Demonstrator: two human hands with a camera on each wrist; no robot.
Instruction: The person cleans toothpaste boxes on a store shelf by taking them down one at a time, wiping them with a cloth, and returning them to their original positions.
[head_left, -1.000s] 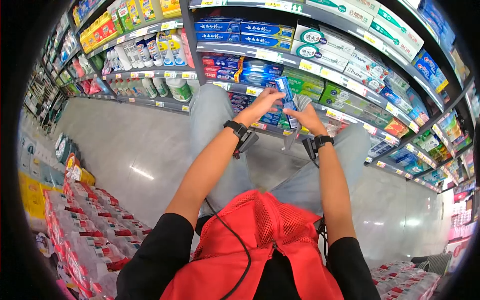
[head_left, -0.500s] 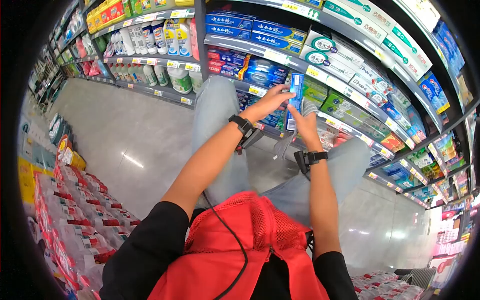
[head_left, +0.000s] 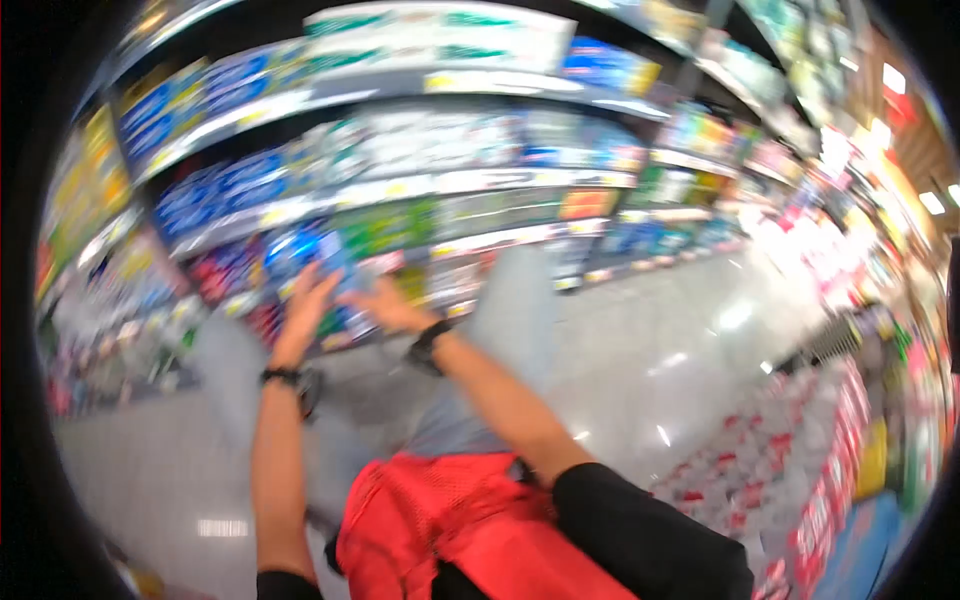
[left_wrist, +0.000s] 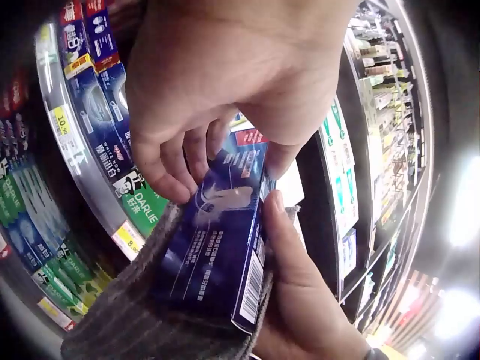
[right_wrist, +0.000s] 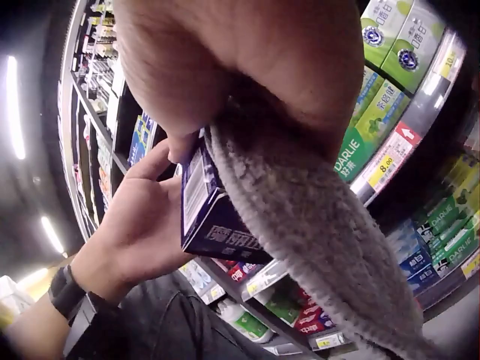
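A dark blue toothpaste box (left_wrist: 214, 232) is held between both hands in front of the shelves, tilted, with its barcode side visible in the left wrist view. My left hand (left_wrist: 240, 82) grips its upper end, thumb along one edge and fingers along the other. My right hand (left_wrist: 304, 296) holds a grey ribbed cloth (left_wrist: 161, 307) around the box's lower part, its thumb at the box's edge. In the right wrist view, the cloth (right_wrist: 300, 195) hangs from the right hand (right_wrist: 240, 60) over part of the box. The head view is blurred.
Shelves of toothpaste boxes (head_left: 390, 220) stand close ahead, with price-tag rails (left_wrist: 64, 127) along their edges. My knees (head_left: 515, 300) flank the hands. Plastic-wrapped red and white packs (head_left: 740, 450) are stacked on the floor behind at the right.
The head view has swung to the right, so shelves, hands and box now appear farther left in it. Both hands stay at the box, with the cloth in the right hand.
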